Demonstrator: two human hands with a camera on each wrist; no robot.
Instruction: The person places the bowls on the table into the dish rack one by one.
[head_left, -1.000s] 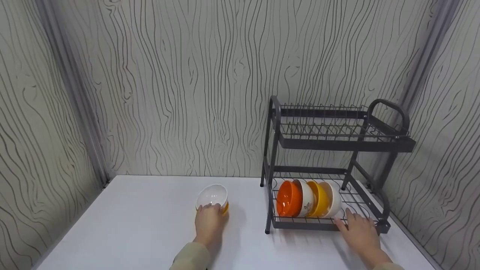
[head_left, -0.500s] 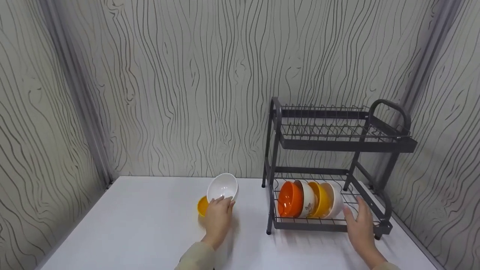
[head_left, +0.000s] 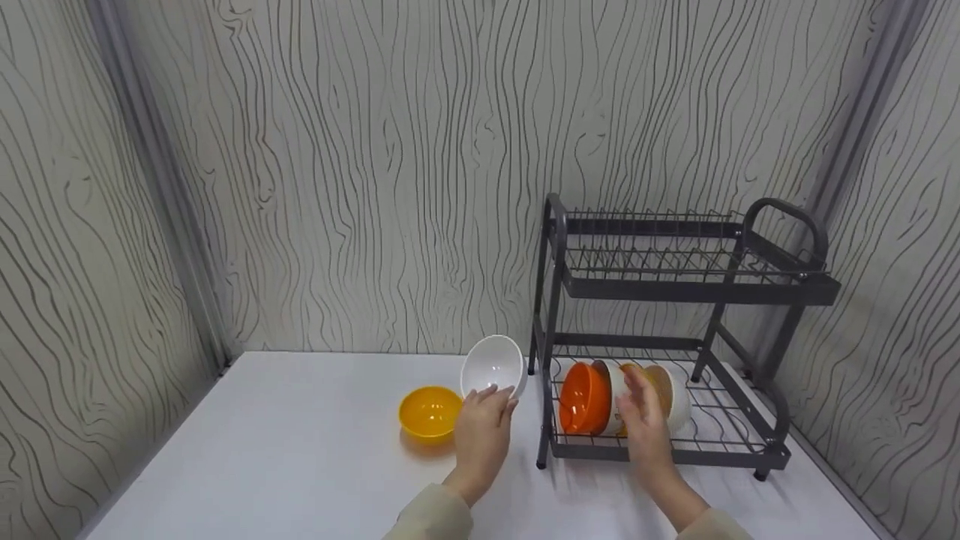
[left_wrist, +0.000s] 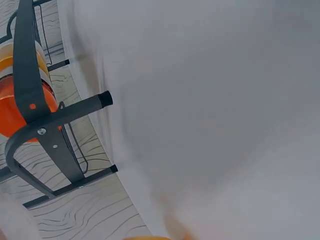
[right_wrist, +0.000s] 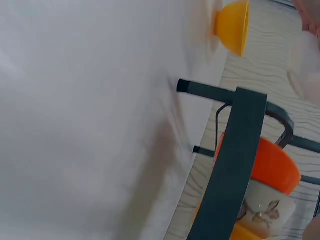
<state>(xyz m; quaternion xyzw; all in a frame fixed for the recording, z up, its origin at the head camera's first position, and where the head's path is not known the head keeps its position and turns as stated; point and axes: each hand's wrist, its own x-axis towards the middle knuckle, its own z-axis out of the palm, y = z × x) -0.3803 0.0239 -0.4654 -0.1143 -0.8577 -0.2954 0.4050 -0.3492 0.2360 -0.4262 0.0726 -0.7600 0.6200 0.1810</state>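
My left hand (head_left: 482,433) grips the near rim of a white bowl (head_left: 491,365), tilted with its inside toward me, left of the dish rack (head_left: 697,289). A yellow bowl (head_left: 430,412) sits upright on the table just left of that hand. My right hand (head_left: 645,427) is raised before the rack's lower tier, fingers extended and holding nothing. Behind it, bowls stand on edge in a row: an orange bowl (head_left: 583,399), a white bowl with a leaf pattern (right_wrist: 267,205), a second yellow bowl and another white bowl (head_left: 681,401). The right hand partly covers the middle ones.
The dark two-tier rack has a wire upper tier (head_left: 645,259) bearing no dishes. Its legs stand on the white table (head_left: 285,450). A wood-grain patterned wall (head_left: 360,180) rises behind, with side panels at left and right.
My left hand has lifted the white bowl off the yellow bowl and carried it right, uncovering the yellow one. My right hand has moved left from the rack's right end.
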